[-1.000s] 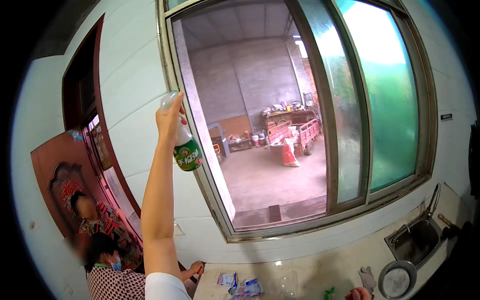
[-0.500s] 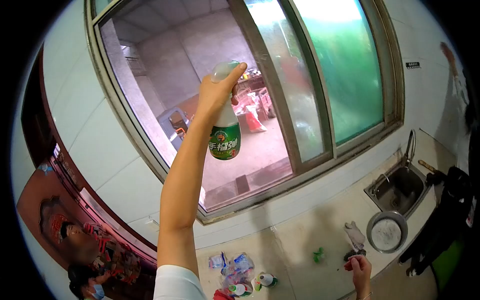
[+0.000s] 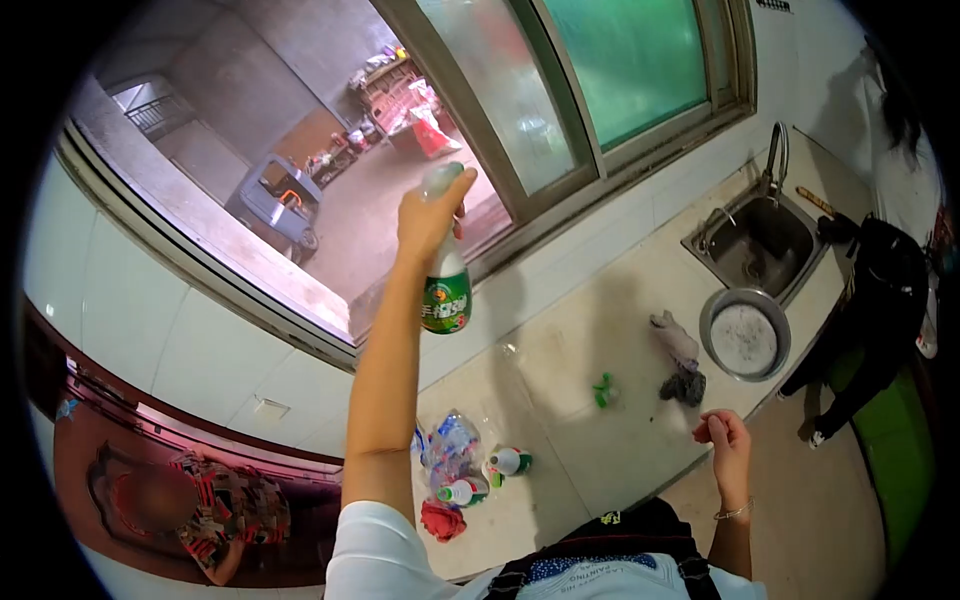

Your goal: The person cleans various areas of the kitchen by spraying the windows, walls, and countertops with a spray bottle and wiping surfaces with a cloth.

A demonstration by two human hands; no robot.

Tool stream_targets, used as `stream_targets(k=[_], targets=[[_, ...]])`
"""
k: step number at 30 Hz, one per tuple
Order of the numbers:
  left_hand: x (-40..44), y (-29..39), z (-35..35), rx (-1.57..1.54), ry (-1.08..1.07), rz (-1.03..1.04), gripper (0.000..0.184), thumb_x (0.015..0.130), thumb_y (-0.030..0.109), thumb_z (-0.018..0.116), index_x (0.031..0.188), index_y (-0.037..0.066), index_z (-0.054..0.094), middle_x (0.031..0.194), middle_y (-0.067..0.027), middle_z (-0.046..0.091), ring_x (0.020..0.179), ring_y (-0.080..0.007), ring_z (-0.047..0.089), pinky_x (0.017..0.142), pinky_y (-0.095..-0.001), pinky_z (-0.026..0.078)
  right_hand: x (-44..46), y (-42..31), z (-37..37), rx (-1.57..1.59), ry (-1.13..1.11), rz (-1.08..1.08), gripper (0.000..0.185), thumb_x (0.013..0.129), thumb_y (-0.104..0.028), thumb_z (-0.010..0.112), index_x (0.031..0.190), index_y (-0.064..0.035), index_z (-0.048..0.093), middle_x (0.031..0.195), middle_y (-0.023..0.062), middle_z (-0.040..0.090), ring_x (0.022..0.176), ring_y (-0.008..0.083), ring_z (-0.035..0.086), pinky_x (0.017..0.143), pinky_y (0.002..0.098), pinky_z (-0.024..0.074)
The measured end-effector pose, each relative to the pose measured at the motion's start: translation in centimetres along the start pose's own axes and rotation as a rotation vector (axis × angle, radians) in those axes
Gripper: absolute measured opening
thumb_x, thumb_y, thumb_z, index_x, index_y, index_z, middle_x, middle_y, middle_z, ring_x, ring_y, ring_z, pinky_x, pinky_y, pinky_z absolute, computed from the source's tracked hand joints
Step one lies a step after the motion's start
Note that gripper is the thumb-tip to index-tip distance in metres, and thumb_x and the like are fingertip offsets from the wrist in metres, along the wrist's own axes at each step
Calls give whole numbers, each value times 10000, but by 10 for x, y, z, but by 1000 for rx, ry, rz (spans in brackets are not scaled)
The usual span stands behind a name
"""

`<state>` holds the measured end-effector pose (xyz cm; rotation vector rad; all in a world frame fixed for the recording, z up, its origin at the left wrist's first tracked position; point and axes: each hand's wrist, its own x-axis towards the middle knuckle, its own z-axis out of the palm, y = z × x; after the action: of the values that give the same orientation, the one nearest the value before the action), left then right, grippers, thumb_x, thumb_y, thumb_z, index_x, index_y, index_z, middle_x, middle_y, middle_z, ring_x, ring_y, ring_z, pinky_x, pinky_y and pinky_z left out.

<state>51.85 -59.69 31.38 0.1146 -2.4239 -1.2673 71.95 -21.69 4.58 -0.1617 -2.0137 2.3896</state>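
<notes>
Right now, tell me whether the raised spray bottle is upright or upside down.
Roughly upright: the spray bottle is gripped near its top by the left hand, labelled base below.

open strip of counter (image 3: 560, 425) between bottles (image 3: 512, 461) and green plastic piece (image 3: 604, 391), metal basin (image 3: 745, 338) beside sink (image 3: 768, 238)

The sink (image 3: 755, 245) is smooth metal with a soft shine, as is the curved faucet (image 3: 779, 150). The basin (image 3: 745, 335) has a shiny metal rim. The surface (image 3: 570, 430) looks smooth and lightly glossy. The spray bottle (image 3: 446, 290) looks like smooth plastic, and the red cloth (image 3: 442, 521) is crumpled and matt.
</notes>
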Motion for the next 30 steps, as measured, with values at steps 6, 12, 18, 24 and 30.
stream_targets(k=[6, 12, 18, 24, 30], targets=[[-18, -81, 41, 103, -21, -164, 444, 784, 497, 681, 717, 62, 627, 510, -30, 530, 459, -141, 553, 497, -312, 440, -4, 16, -17, 12, 23, 2, 175, 982, -154, 497, 978, -15, 602, 783, 44, 628, 718, 107, 589, 674, 240, 468], [-38, -141, 52, 182, -50, -221, 538, 776, 585, 655, 787, 47, 637, 654, -58, 612, 475, -172, 589, 534, -333, 462, -2, 14, -22, 2, 33, 45, 169, 983, -148, 511, 981, -8, 606, 792, 37, 631, 714, 97, 576, 683, 242, 472], [-83, -199, -5, 689, -21, -404, 652, 767, 699, 561, 863, 65, 676, 746, -106, 676, 620, -253, 663, 646, -413, 500, 7, 17, -8, -73, 0, 49, 177, 985, -168, 517, 971, -15, 604, 793, 31, 620, 726, 98, 576, 684, 241, 468], [-123, -259, -107, 814, 93, -558, 647, 745, 704, 574, 877, 80, 681, 869, -140, 690, 850, -323, 662, 690, -452, 503, 24, 17, 18, -123, -137, 22, 212, 992, -198, 501, 984, -12, 602, 793, 37, 625, 715, 102, 564, 678, 240, 452], [-155, -275, -160, 1066, 261, -559, 679, 724, 683, 620, 959, 47, 654, 894, -178, 692, 870, -348, 662, 701, -461, 509, 29, 17, 43, -122, -243, 39, 186, 987, -168, 508, 995, -5, 597, 807, 47, 630, 733, 101, 557, 692, 243, 456]])
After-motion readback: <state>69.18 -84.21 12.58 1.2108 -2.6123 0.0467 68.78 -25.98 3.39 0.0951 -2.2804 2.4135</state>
